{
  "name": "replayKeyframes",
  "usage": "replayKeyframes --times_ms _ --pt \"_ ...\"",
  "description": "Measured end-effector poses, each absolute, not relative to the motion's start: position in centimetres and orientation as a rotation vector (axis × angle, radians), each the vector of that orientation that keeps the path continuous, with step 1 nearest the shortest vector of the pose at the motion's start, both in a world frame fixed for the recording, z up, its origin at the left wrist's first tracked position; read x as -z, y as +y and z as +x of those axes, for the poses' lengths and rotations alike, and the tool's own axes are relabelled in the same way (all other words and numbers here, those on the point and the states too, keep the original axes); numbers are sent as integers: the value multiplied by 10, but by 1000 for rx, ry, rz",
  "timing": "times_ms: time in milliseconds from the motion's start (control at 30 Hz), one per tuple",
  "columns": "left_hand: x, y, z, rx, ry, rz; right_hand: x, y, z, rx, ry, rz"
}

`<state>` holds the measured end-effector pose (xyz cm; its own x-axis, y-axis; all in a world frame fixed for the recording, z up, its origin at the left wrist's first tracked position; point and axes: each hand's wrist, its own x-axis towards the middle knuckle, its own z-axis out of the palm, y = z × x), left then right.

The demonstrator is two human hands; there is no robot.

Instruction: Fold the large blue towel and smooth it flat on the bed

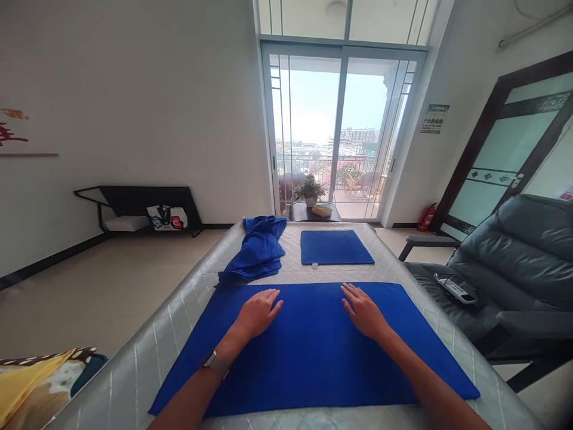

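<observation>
A blue towel (308,352) lies spread flat across the near part of a quilted mattress (188,316). My left hand (259,312) rests on its far left part, palm down, fingers stretched and thumb apart. On the far right part my right hand (362,309) lies in the same way, also open. Neither hand holds anything. Beyond them, a folded blue towel (336,246) lies flat with a small white tag at its near edge. To its left is a loose, crumpled heap of blue towels (259,248).
A dark armchair (505,263) with a white device (456,290) and cable on its seat stands close on the right. Past the mattress is a small table (298,212) with a potted plant (310,190). Patterned bedding (49,382) shows at lower left.
</observation>
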<state>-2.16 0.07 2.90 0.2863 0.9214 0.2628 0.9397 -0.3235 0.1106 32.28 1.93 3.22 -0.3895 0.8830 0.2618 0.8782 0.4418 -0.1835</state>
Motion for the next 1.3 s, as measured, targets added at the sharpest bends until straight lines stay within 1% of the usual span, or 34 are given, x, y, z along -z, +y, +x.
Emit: replayKeyframes --times_ms 67,167,300,400,533,700,867,1000,1300 --pt "-22 6 17 480 -1647 -2589 -35 19 286 -83 -2431 -1419" --pt "-10 18 55 508 -1588 -2642 -31 25 247 -160 -2496 -1456" --pt "3 29 60 493 -1667 -2591 -18 34 237 -205 -2498 -1569" --pt "8 30 34 467 -1741 -2536 -13 37 257 -217 -2486 -1627" --pt "12 28 -27 420 -1905 -2405 -12 40 311 -209 -2448 -1757" --pt "19 31 -108 349 -2124 -2197 -6 48 398 -59 -2315 -1997" --pt "21 35 -147 353 -2207 -2125 7 58 461 20 -2156 -2186" --pt "17 34 -155 327 -2281 -2131 11 63 478 25 -2122 -2225" --pt "22 38 -168 247 -2298 -2192 5 59 475 -1 -2134 -2202"
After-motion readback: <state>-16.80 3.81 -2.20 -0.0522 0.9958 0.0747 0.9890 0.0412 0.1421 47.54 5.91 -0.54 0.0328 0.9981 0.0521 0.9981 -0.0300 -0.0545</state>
